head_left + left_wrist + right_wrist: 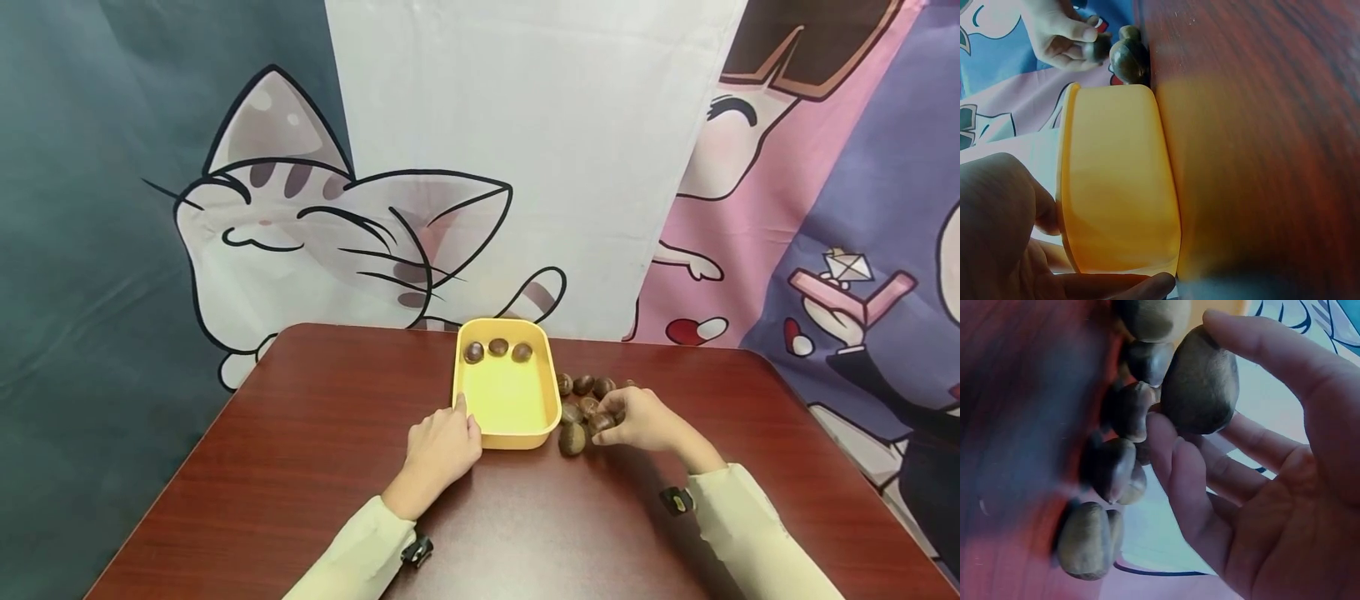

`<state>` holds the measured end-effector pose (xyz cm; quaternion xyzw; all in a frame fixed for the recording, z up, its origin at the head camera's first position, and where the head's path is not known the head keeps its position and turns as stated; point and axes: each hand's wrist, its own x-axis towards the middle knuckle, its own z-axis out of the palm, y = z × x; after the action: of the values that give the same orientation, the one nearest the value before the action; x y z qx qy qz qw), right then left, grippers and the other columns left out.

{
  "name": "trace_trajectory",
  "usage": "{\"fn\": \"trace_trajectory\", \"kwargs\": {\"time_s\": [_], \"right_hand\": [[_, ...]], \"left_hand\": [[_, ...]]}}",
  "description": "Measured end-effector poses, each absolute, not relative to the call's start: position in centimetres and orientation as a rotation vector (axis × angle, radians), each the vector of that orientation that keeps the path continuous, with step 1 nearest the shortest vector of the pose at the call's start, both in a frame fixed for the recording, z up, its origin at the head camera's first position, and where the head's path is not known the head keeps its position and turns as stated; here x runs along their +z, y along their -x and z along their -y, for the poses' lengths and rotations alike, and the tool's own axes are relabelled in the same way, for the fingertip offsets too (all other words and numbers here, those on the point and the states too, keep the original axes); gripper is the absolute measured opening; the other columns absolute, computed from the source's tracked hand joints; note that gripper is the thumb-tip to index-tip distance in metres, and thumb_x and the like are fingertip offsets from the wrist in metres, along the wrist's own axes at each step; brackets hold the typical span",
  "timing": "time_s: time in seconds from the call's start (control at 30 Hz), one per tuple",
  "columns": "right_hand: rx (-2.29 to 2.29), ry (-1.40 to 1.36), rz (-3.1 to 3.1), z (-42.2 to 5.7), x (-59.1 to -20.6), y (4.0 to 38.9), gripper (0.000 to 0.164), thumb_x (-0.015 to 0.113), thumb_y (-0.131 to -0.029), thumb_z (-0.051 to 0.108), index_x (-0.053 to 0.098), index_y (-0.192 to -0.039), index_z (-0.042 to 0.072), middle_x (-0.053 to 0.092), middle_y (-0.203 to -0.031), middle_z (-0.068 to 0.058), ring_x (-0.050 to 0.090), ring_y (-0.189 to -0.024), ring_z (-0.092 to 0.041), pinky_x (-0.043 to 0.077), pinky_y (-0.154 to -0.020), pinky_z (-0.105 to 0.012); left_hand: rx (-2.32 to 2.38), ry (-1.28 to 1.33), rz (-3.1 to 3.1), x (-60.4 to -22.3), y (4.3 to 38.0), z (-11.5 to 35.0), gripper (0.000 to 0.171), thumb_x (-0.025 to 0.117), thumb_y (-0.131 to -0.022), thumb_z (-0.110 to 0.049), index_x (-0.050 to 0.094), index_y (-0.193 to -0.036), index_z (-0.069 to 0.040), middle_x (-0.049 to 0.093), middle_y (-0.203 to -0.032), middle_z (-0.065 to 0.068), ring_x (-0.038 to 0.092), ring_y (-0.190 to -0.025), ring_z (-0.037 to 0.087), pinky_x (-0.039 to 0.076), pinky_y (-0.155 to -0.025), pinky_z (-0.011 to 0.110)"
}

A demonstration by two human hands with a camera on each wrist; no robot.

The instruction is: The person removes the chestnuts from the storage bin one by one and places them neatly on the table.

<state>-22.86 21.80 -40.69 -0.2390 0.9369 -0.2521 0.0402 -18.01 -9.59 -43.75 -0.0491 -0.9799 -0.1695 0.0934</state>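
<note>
A yellow plastic box (512,441) stands on the table, with three brown chestnuts (474,352) along its far end. My left hand (442,447) holds the box by its near left corner, thumb at the near wall and fingers along the left side. Right of the box lies a cluster of several chestnuts (572,439). Over this cluster, my right hand (643,421) pinches one chestnut (1200,384) between thumb and fingertips. In the left wrist view, the box wall (1116,175) fills the middle.
The dark red wooden table (315,467) has its far edge just behind the box. A cloth backdrop with a cartoon cat (300,217) hangs behind it. Dark wrist cameras (417,551) sit at both cream sleeves (750,525).
</note>
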Motion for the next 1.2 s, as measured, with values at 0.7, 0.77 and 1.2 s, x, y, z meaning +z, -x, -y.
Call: {"fn": "trace_trajectory", "kwargs": {"time_s": [0.7, 0.77, 1.2], "right_hand": [[-0.699, 0.693, -2.924, -21.6, -43.1, 22.0, 0.023, 0.086, -0.069, 0.017, 0.068, -0.082, 0.010, 0.053, -0.063, 0.009, 0.047, -0.059, -0.007, 0.041, -0.054, -0.027], [-0.698, 0.681, -2.924, -21.5, -42.7, 21.9, 0.022, 0.086, -0.070, 0.017, 0.068, -0.083, 0.009, 0.054, -0.063, 0.008, 0.048, -0.059, -0.007, 0.041, -0.054, -0.027], [-0.873, 0.569, -3.030, -16.4, -38.8, 23.6, 0.017, 0.076, -0.083, 0.021, 0.072, -0.090, 0.006, 0.069, -0.079, 0.000, 0.061, -0.069, -0.014, 0.051, -0.062, -0.034]], "left_hand": [[-0.499, 0.143, 2.900, -43.7, 18.0, 9.5, 0.050, 0.048, -0.098, -0.029, 0.057, -0.137, 0.001, 0.072, -0.098, 0.017, 0.069, -0.075, 0.033, 0.049, -0.054, 0.048], [-0.501, 0.148, 2.895, -43.7, 17.9, 9.5, 0.051, 0.048, -0.098, -0.029, 0.057, -0.137, 0.001, 0.072, -0.098, 0.015, 0.069, -0.075, 0.032, 0.049, -0.055, 0.048], [-0.500, 0.160, 2.878, -43.8, 17.9, 9.5, 0.050, 0.048, -0.097, -0.027, 0.057, -0.136, 0.002, 0.072, -0.095, 0.013, 0.069, -0.076, 0.032, 0.050, -0.055, 0.048]]}}
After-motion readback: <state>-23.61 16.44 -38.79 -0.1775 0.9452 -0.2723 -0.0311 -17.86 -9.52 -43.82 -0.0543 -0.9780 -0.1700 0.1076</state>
